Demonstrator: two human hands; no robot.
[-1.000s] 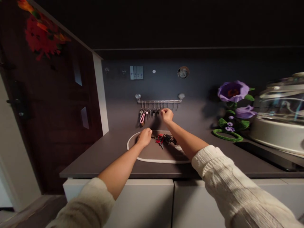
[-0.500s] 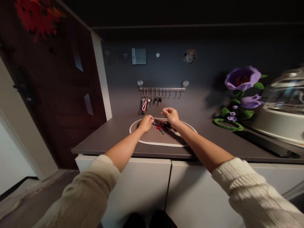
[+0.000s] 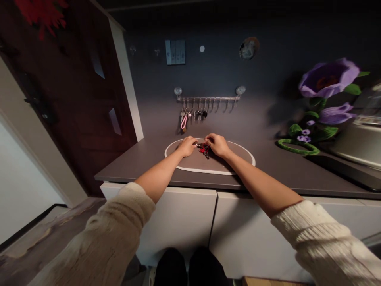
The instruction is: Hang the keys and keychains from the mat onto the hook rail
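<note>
A bunch of keys (image 3: 204,149) with a red tag lies on an oval grey tray (image 3: 238,149) with a white rim, on the dark countertop. My left hand (image 3: 187,145) and my right hand (image 3: 218,144) rest on the tray on either side of the bunch, and the fingers of both close on it. Above them a metal hook rail (image 3: 208,98) is fixed to the wall. Several keys (image 3: 193,115), one with a pink strap, hang from its left hooks. The rail's right hooks are bare.
A dark wooden door (image 3: 68,99) stands at the left. Purple fabric flowers (image 3: 324,95) and a pale lidded appliance (image 3: 361,135) sit at the right of the countertop (image 3: 143,163). White cabinet fronts (image 3: 190,226) run below it. Light switches (image 3: 175,51) are on the wall.
My right hand came down from the hook rail to the bunch on the tray. My left hand stayed at the bunch. The view tilted downward.
</note>
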